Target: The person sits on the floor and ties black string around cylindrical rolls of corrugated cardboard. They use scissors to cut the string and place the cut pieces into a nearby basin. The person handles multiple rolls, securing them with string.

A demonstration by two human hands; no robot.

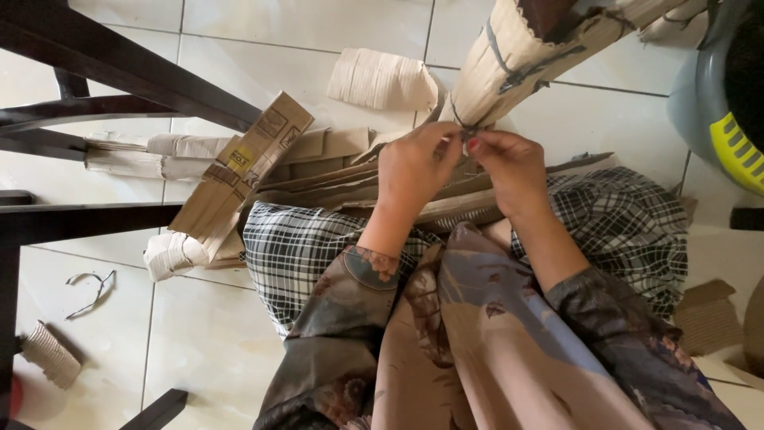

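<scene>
The fingers [460, 140] of both hands are meeting at one spot, pressed together in a pinch on the dark cord [509, 76] that is running around the rolled bundle of corrugated cardboard [521, 48]; the tips are closing on the cord's loose end right at the bundle's near edge, which looks like the place where a knot sits. The left hand [414, 171] is curling in from the left and the right hand [513, 171] from the right, so that each is taking one side of the cord, and the wrists are hanging close over the lap for steadiness. The bundle is leaning from the far right down toward the person, its near end propped against the knees, probably so that the tie comes within easy reach while the floor carries the weight. Under the hands, flattened cardboard sheets [334, 187] are lying across the checked cloth [302, 247] on the lap, seemingly kept close as stock. Further left, a printed cardboard strip [239, 175] is slanting over more folded pieces, and a loose corrugated roll [382, 80] is lying on the tiled floor [199, 334] beyond. A small corrugated scrap [49, 354] and a bent bit of cord [91, 291] are lying near left, beside dark wooden chair legs [119, 64]. A grey and yellow plastic thing [728, 103] is standing at the far right.
</scene>
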